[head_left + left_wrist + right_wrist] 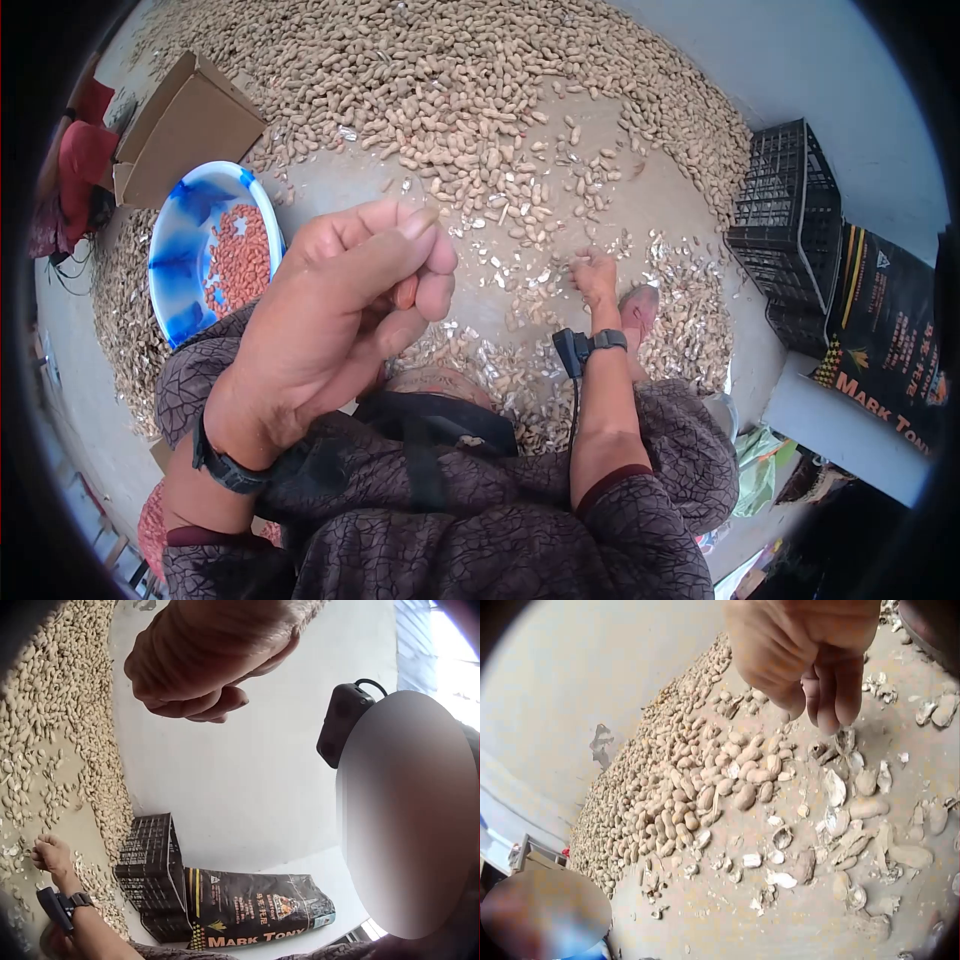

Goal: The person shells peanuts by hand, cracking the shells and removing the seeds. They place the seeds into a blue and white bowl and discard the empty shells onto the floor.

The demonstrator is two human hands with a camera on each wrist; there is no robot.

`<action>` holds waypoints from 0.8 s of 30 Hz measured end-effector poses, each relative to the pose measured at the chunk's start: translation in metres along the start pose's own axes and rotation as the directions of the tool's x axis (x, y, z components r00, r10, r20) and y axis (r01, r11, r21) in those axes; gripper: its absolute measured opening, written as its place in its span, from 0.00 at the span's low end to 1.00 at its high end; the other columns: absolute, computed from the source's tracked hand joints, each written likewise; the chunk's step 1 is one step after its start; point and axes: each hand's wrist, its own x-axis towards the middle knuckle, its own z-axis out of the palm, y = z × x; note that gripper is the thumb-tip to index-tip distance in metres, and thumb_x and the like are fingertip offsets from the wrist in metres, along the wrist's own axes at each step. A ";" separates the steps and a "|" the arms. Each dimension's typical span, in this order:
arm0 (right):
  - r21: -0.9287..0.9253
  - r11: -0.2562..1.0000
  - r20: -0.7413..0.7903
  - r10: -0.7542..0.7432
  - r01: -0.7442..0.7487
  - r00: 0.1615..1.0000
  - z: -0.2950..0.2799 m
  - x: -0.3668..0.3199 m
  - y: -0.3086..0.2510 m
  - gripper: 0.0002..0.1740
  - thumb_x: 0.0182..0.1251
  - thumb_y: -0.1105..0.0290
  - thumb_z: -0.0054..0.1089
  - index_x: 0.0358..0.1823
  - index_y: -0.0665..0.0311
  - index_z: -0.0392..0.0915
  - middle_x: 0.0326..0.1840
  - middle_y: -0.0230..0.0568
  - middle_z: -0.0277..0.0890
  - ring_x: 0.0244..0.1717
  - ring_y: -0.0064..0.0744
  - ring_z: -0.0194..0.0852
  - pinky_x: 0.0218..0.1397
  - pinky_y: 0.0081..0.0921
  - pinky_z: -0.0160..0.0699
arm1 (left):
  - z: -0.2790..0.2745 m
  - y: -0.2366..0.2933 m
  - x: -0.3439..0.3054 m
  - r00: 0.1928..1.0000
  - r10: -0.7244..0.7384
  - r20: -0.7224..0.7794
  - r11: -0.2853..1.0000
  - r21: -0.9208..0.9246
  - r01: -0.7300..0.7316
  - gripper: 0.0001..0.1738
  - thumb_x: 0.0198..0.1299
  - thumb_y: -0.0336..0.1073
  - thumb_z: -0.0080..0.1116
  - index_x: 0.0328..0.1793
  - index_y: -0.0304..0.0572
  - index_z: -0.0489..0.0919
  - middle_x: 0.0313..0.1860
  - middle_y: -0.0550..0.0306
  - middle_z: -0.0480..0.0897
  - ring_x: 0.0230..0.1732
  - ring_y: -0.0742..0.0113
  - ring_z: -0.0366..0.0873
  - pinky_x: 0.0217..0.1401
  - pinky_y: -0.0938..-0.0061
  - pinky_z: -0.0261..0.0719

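Observation:
My left hand [345,290] is raised in front of my chest, thumb against the bent index finger. A reddish peanut kernel [405,292] shows in its curled fingers, and a small brownish bit sticks out by the thumb tip. From the left wrist, the same hand [217,656] appears from its side, its grip hidden. My right hand [595,275] is low over the floor; in the right wrist view this hand [806,660] points its fingers down, thumb a little apart, fingertips right at a broken peanut shell [845,741]. No held thing shows there.
Unshelled peanuts [450,100] form a large heap along the wall. Empty shells [690,310] litter the floor. A blue-and-white basin [165,265] holds red kernels [240,255]. Around them are a cardboard box [190,130], black crates [785,220], a black sack [890,330] and another person in red [80,165].

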 end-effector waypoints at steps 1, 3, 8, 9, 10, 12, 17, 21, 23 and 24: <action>-0.126 0.991 -0.036 -0.055 0.050 0.998 0.009 0.005 0.007 0.11 0.49 0.74 0.58 0.36 0.68 0.74 0.22 0.44 0.75 0.20 0.29 0.74 0.20 0.24 0.72 | 0.001 0.001 0.001 1.000 -0.002 -0.009 1.000 0.005 0.002 0.13 0.61 0.37 0.47 0.29 0.35 0.70 0.17 0.58 0.70 0.10 0.83 0.55 0.10 0.89 0.50; -0.280 0.957 -0.035 -0.093 0.080 0.995 0.013 0.001 0.000 0.13 0.47 0.71 0.59 0.36 0.65 0.74 0.26 0.48 0.75 0.27 0.38 0.75 0.31 0.29 0.72 | 0.001 0.003 0.003 1.000 -0.009 -0.022 1.000 0.016 0.009 0.13 0.60 0.37 0.47 0.29 0.34 0.70 0.17 0.58 0.70 0.10 0.83 0.56 0.10 0.89 0.50; -0.481 0.868 0.025 -0.124 0.121 0.992 0.030 0.000 -0.008 0.14 0.45 0.69 0.59 0.36 0.62 0.75 0.33 0.54 0.76 0.39 0.51 0.74 0.43 0.36 0.71 | -0.005 0.006 0.007 0.997 -0.062 0.036 0.997 0.055 0.060 0.14 0.62 0.39 0.46 0.31 0.35 0.73 0.18 0.60 0.72 0.13 0.82 0.61 0.15 0.90 0.57; -0.518 0.845 0.005 -0.150 0.131 0.989 0.033 0.001 -0.006 0.14 0.44 0.69 0.59 0.36 0.61 0.75 0.32 0.53 0.76 0.38 0.51 0.74 0.42 0.37 0.71 | -0.006 0.006 0.006 0.998 -0.064 0.028 0.997 0.055 0.062 0.14 0.62 0.39 0.46 0.31 0.35 0.73 0.18 0.60 0.72 0.13 0.82 0.61 0.15 0.90 0.57; -0.555 0.820 -0.013 -0.177 0.140 0.984 0.035 0.003 -0.004 0.13 0.43 0.70 0.59 0.35 0.60 0.76 0.32 0.52 0.76 0.38 0.51 0.74 0.42 0.37 0.72 | -0.005 0.006 0.006 0.998 -0.063 0.014 0.996 0.057 0.062 0.15 0.62 0.39 0.46 0.30 0.35 0.73 0.18 0.60 0.73 0.13 0.82 0.61 0.15 0.90 0.56; -0.542 0.828 -0.030 -0.195 0.148 0.980 0.038 0.005 0.002 0.13 0.43 0.69 0.59 0.34 0.61 0.76 0.31 0.52 0.76 0.38 0.51 0.74 0.42 0.37 0.72 | -0.003 0.006 0.005 0.998 -0.059 0.002 0.997 0.057 0.059 0.15 0.62 0.40 0.45 0.30 0.35 0.73 0.18 0.60 0.73 0.13 0.82 0.62 0.15 0.89 0.56; -0.581 0.796 -0.037 -0.232 0.168 0.972 0.036 0.001 0.012 0.10 0.43 0.71 0.59 0.30 0.65 0.73 0.27 0.50 0.76 0.31 0.44 0.77 0.35 0.33 0.74 | 0.000 0.002 0.003 1.000 -0.018 -0.021 0.995 0.094 0.020 0.13 0.61 0.37 0.46 0.30 0.34 0.71 0.16 0.58 0.71 0.10 0.81 0.55 0.12 0.88 0.53; -0.017 1.000 0.032 0.014 -0.013 0.999 0.031 -0.009 -0.018 0.08 0.45 0.75 0.59 0.27 0.69 0.71 0.21 0.42 0.74 0.19 0.27 0.74 0.19 0.22 0.71 | -0.004 0.000 0.003 1.000 -0.007 -0.010 0.990 0.140 0.009 0.12 0.61 0.37 0.46 0.30 0.34 0.72 0.17 0.59 0.72 0.11 0.82 0.57 0.13 0.89 0.55; 0.202 0.979 0.068 -0.027 0.012 0.997 0.026 -0.023 -0.056 0.07 0.46 0.76 0.58 0.26 0.69 0.70 0.20 0.39 0.73 0.16 0.22 0.71 0.15 0.18 0.68 | -0.006 -0.002 0.005 1.000 0.007 0.012 0.996 0.090 -0.008 0.12 0.61 0.37 0.47 0.31 0.35 0.73 0.19 0.60 0.73 0.12 0.83 0.59 0.13 0.90 0.56; 0.287 0.957 0.104 -0.075 0.042 0.992 0.023 -0.029 -0.077 0.07 0.47 0.78 0.58 0.27 0.69 0.70 0.20 0.38 0.72 0.17 0.21 0.71 0.16 0.17 0.69 | -0.006 -0.002 0.005 1.000 0.027 0.015 0.995 0.092 -0.029 0.12 0.61 0.37 0.47 0.31 0.35 0.73 0.19 0.60 0.73 0.12 0.83 0.59 0.13 0.90 0.56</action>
